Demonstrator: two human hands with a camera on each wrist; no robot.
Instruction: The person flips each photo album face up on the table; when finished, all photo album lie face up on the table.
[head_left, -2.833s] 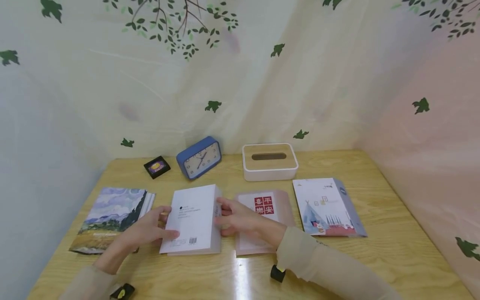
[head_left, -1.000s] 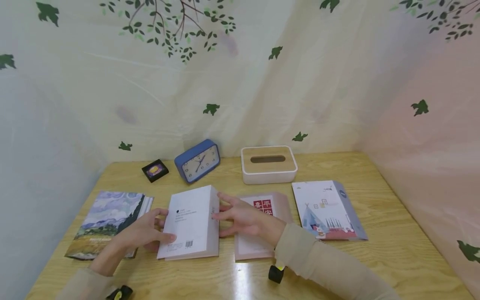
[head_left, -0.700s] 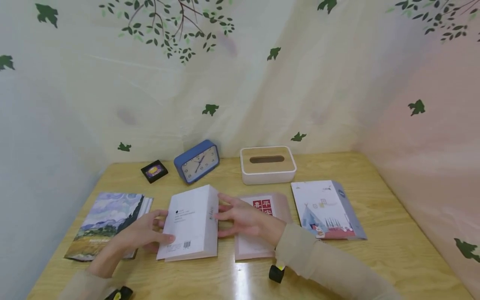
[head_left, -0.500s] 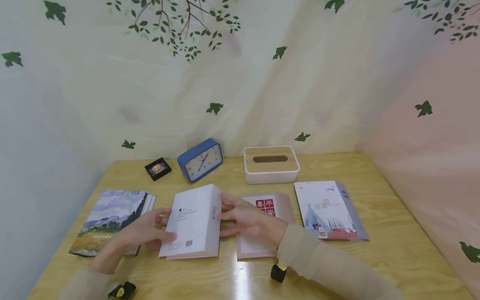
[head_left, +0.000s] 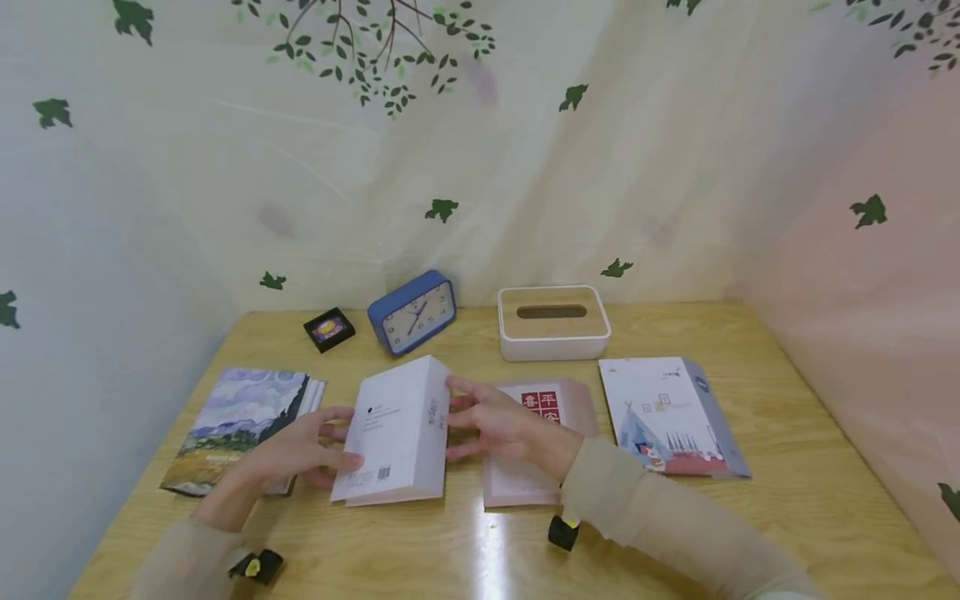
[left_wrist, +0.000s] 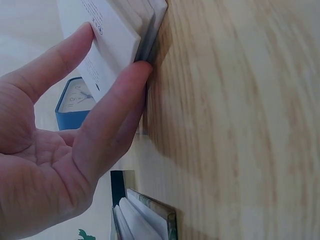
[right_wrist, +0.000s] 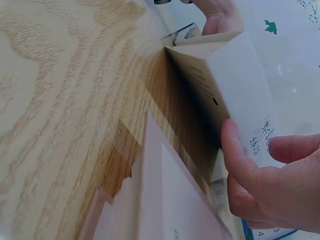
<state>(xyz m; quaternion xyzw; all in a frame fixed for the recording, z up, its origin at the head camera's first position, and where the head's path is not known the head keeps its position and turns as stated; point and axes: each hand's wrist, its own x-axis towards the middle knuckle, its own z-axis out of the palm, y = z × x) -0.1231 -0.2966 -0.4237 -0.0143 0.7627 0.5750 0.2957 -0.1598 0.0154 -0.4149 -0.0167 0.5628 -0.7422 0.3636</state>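
Nearer the tbl's (head_left: 795, 508) L edge than its R, white bk (head_left: 393, 437) sits tilted, just right of painted-cover bk (head_left: 243, 421). L hand (head_left: 303, 450) pinches its L side, thumb on cover; R hand (head_left: 506, 425) grips spine. L-wrist cam adds fingertip at bk's corner; R-wrist cam, pink bk's (head_left: 579, 407) page edges; only head cam gets tissue box (head_left: 555, 347), far edge.

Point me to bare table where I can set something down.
Bare table lies right of the tent-print book, and beyond it, right of the tissue box. Another patch lies in front of the white book, between the sleeves. It is crowded around the white book: left hand, right hand, landscape book and pink book.
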